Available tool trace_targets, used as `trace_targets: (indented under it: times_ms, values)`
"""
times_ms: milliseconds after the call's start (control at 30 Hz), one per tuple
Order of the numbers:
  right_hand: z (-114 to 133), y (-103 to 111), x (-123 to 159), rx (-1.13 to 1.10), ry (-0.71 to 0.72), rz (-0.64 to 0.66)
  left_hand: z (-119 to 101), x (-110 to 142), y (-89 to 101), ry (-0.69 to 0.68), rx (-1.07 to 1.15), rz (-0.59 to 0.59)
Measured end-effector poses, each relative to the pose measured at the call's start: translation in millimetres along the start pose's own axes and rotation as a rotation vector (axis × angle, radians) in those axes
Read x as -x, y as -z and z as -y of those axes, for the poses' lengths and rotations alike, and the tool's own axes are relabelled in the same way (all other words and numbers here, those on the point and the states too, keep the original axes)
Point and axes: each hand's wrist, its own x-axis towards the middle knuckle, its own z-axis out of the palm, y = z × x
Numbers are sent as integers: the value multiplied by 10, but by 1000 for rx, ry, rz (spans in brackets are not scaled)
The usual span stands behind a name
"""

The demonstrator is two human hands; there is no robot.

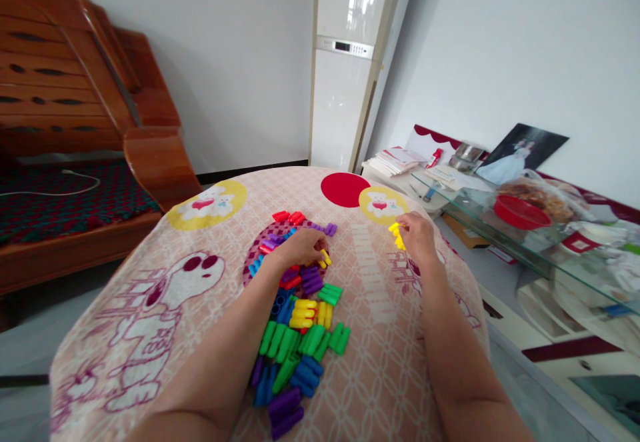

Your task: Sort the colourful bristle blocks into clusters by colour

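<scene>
And there they were, two bare forearms: the left forearm (235, 335) came in from seven o'clock, the right forearm (453, 329) from five. Bare skin ran right down to the edge of the view on both! The left one was broad and rounded low down, a curved crease (183, 415) crossing it at seven o'clock, then it slimmed steadily to the wrist. Over at five o'clock, the right one matched it, fullest near its own fold (477, 401), narrowest at the wrist. Up top, bare left hand (301, 247), bare right hand (419, 232), fingers slender, nails too small to make out.
</scene>
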Motion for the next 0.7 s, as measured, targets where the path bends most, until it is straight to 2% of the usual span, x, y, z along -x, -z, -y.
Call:
trace_targets:
  times_ms: [233, 467, 600, 700]
  values:
    - [-134, -151, 35, 76, 46, 68, 9, -2, -9, -9, 3, -4]
    - [-247, -237, 28, 91, 102, 42, 36, -18, -12, -19, 42, -2]
    - [-92, -189, -6, -15, 117, -70, 21, -16, 18, -50, 125, -29]
    - [223, -189, -7, -246, 181, -39, -5, -13, 35, -75, 255, -87]
